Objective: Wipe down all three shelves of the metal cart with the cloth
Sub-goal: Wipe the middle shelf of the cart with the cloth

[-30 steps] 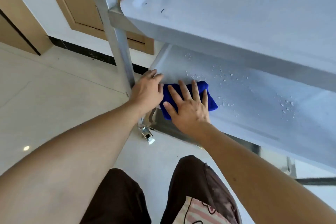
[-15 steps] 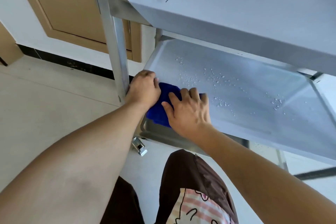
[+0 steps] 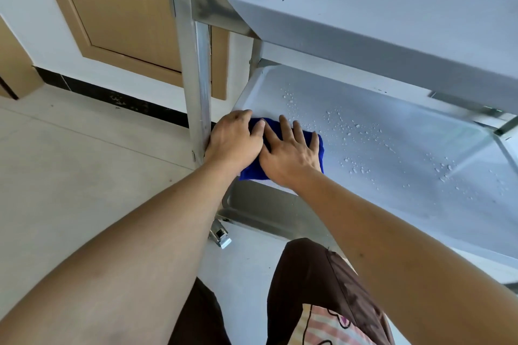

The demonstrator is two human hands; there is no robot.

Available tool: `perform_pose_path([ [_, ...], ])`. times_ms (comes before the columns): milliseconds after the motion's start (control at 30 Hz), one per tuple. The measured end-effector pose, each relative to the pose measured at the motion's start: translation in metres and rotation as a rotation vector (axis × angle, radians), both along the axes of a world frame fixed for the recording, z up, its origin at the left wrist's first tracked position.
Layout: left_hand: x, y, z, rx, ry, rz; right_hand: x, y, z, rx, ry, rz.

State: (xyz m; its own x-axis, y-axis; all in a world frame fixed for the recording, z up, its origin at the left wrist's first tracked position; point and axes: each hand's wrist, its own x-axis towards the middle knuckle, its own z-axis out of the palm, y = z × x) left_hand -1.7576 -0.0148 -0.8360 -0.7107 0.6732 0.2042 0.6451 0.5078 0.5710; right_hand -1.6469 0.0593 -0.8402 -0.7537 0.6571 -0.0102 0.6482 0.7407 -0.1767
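The lower shelf [image 3: 392, 176] of the metal cart [image 3: 196, 64] carries a blue cloth [image 3: 321, 148] at its near left corner. Water drops [image 3: 350, 126] lie scattered beside the cloth.

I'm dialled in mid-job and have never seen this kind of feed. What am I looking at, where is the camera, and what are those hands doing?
There is no machine here: a person works with bare hands. The single picture comes from a camera worn on the head, looking forward and down. The left hand and right hand both press flat on a folded blue cloth at the near-left corner of a lower shelf of a grey metal cart. Water droplets lie scattered on that shelf to the right of the cloth, not yet wiped. Another shelf sits above. The cart's upright metal post stands beside the left hand.
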Motion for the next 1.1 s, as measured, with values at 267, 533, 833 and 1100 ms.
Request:
perform_pose_path([
  [267,0.0,0.0,-0.005,0.02,0.124,-0.026,-0.053,0.054,0.004,0.035,-0.085,-0.025],
  [533,-0.001,0.001,-0.016,-0.1,0.299,-0.055,-0.107,0.112,0.009,0.059,-0.061,-0.053],
  [833,-0.002,0.0,-0.019,-0.092,0.309,-0.018,-0.158,0.171,0.01,0.081,-0.027,-0.064],
  [1100,0.0,-0.001,-0.016,-0.058,0.245,0.019,-0.169,0.182,0.008,0.111,-0.01,-0.087],
])
